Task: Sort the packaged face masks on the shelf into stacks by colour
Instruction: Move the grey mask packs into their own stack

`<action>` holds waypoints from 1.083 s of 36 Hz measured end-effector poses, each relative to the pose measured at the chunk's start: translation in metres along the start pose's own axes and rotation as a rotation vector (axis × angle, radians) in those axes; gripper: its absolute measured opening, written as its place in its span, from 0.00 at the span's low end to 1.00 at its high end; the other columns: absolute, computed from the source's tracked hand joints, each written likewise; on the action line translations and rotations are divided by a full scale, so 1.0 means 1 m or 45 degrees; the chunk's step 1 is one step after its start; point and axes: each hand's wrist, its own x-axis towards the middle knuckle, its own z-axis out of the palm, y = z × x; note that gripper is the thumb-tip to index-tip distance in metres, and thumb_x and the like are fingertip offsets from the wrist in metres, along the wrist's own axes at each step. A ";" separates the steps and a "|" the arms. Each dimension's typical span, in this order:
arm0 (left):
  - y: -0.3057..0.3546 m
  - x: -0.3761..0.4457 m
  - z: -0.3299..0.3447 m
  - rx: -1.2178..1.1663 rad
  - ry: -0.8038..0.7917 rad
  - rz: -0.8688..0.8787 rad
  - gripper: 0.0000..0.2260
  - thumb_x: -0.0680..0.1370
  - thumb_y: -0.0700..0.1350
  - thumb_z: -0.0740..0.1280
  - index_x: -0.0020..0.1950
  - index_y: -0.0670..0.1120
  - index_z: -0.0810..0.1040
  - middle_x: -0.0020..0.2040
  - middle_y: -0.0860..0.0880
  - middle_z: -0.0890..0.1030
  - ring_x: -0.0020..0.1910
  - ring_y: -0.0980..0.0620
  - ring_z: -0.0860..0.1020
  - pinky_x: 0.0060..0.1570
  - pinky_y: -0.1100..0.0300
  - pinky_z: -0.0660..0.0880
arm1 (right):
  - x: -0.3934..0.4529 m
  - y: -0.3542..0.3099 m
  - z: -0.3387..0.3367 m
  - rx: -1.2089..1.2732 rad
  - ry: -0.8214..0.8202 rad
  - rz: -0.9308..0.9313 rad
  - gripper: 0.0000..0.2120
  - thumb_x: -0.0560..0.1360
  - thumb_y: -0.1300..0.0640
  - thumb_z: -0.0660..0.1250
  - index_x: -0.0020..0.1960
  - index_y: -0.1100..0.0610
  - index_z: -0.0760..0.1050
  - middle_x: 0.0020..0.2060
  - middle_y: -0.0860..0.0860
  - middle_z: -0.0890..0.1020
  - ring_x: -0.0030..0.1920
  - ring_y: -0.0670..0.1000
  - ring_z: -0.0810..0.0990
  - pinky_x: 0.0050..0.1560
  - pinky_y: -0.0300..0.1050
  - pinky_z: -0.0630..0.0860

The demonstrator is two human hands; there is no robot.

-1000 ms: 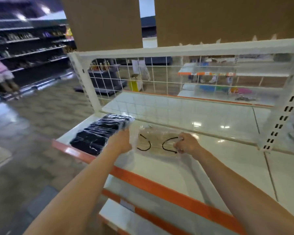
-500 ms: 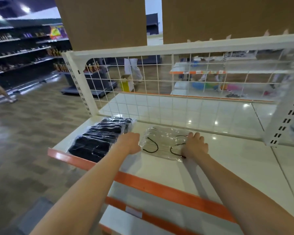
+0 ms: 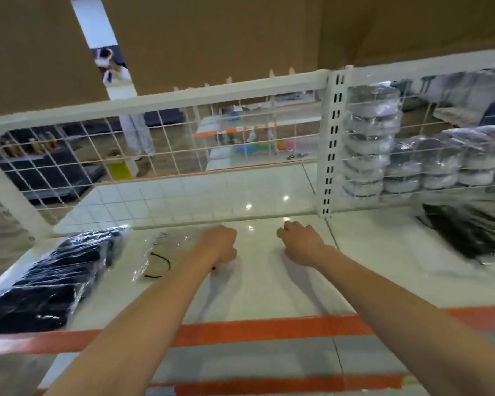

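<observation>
A clear packet of white masks with black ear loops (image 3: 157, 252) lies flat on the white shelf (image 3: 269, 287). My left hand (image 3: 219, 244) is over the packet's right end with its fingers loosely curled, and no grip on it shows. To its right, my right hand (image 3: 300, 242) rests on bare shelf, fingers bent, holding nothing. A stack of black packaged masks (image 3: 49, 284) sits at the shelf's left end. More black packaged masks (image 3: 469, 235) lie in a loose pile on the neighbouring shelf section to the right.
A white wire-grid back panel (image 3: 155, 155) and a slotted upright post (image 3: 330, 144) close the shelf's rear. Stacked wrapped round items (image 3: 369, 144) sit behind the grid at right. Cardboard boxes (image 3: 212, 38) stand on top. An orange strip (image 3: 240, 330) edges the front.
The view has swung right, showing the right shelf section. My right hand has left the white mask packet and moved right. My left hand has shifted from the packet's left edge to its right end.
</observation>
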 end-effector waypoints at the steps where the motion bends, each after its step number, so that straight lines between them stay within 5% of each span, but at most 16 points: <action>1: 0.015 0.005 -0.003 0.007 0.009 0.026 0.14 0.78 0.46 0.62 0.62 0.44 0.74 0.62 0.43 0.74 0.60 0.44 0.74 0.56 0.54 0.71 | -0.007 0.013 -0.001 0.005 -0.005 0.006 0.20 0.77 0.60 0.59 0.69 0.59 0.64 0.63 0.56 0.68 0.64 0.56 0.68 0.60 0.49 0.67; 21: 0.291 0.058 -0.031 0.059 0.065 0.488 0.15 0.78 0.48 0.61 0.63 0.45 0.72 0.61 0.44 0.74 0.59 0.45 0.74 0.54 0.55 0.71 | -0.144 0.270 0.032 0.192 -0.086 0.541 0.19 0.77 0.58 0.59 0.68 0.57 0.65 0.64 0.56 0.67 0.65 0.58 0.67 0.62 0.54 0.67; 33: 0.353 0.065 -0.033 -0.034 0.067 0.522 0.15 0.78 0.48 0.62 0.63 0.45 0.74 0.61 0.45 0.75 0.58 0.45 0.75 0.53 0.54 0.73 | -0.166 0.338 0.040 0.153 0.149 0.776 0.20 0.77 0.55 0.61 0.67 0.57 0.67 0.65 0.56 0.68 0.67 0.57 0.65 0.64 0.52 0.67; 39: 0.371 0.069 -0.038 -0.109 0.098 0.546 0.14 0.78 0.48 0.61 0.62 0.46 0.74 0.60 0.46 0.76 0.59 0.45 0.74 0.53 0.54 0.72 | -0.173 0.369 0.042 0.252 0.252 1.031 0.24 0.76 0.61 0.60 0.72 0.58 0.61 0.73 0.59 0.58 0.71 0.60 0.61 0.69 0.56 0.61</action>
